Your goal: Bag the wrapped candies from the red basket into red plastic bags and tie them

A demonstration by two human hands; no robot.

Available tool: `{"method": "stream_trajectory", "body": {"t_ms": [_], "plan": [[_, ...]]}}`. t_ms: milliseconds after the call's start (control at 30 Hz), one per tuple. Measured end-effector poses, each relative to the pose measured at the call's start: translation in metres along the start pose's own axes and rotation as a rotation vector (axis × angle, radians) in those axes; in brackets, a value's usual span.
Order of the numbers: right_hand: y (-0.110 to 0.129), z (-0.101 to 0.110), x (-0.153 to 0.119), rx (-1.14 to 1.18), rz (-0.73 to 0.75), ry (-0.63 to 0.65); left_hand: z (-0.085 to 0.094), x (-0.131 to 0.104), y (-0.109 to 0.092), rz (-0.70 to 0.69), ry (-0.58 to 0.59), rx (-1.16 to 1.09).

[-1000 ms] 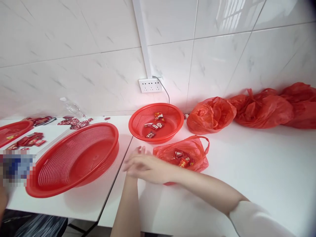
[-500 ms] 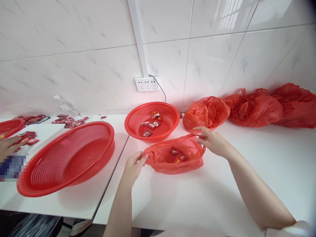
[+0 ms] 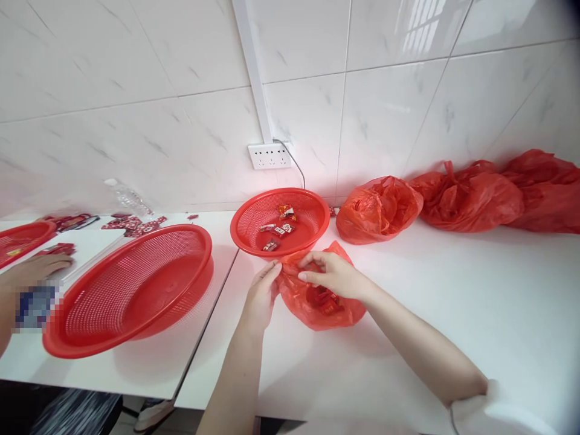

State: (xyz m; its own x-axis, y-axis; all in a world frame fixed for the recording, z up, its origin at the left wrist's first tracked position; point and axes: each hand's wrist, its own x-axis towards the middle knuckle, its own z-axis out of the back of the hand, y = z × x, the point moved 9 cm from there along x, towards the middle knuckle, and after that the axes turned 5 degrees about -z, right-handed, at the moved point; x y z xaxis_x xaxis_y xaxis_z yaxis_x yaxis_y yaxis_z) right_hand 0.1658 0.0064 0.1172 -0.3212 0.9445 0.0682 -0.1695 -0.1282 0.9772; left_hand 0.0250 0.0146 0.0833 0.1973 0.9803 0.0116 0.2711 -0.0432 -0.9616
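Red crinkled plastic bag (image 3: 301, 305) sits on the white bench (image 3: 462, 284), left hand (image 3: 260, 300) clamping fingers on its rim, right hand (image 3: 339, 275) above, fingers parted!

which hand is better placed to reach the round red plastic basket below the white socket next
Probably the left hand: its fingers grip the red plastic bag close to the basket; the right hand sits farther right, over the bag.

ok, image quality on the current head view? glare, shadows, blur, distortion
Head view: barred glare on the wall tiles, upper right; dark top-right corner; soft shadows on the white table; left hand and right hand fairly sharp; large basket looks elongated, probably wide-angle stretch; pixelated block just below the co-worker's hand.
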Motion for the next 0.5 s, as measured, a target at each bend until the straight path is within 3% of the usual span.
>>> {"method": "stream_trajectory", "body": {"t_ms": [100,200,333,400,500], "plan": [[0.016,0.004,0.006,0.132,0.094,-0.055,0.003,-0.005,-0.033,-0.278,-0.110,0.292],[0.059,0.022,0.004,0.098,0.251,-0.143,-0.023,-0.011,-0.062,-0.465,-0.014,0.518],[0.109,0.035,0.000,0.040,0.403,-0.174,-0.056,0.002,-0.064,-0.346,0.164,0.552],[0.121,0.044,-0.002,-0.027,0.455,-0.226,-0.059,0.014,-0.060,-0.241,0.170,0.482],[0.124,0.074,-0.010,-0.181,0.506,-0.460,-0.049,0.033,-0.057,-0.166,0.106,0.303]]}}
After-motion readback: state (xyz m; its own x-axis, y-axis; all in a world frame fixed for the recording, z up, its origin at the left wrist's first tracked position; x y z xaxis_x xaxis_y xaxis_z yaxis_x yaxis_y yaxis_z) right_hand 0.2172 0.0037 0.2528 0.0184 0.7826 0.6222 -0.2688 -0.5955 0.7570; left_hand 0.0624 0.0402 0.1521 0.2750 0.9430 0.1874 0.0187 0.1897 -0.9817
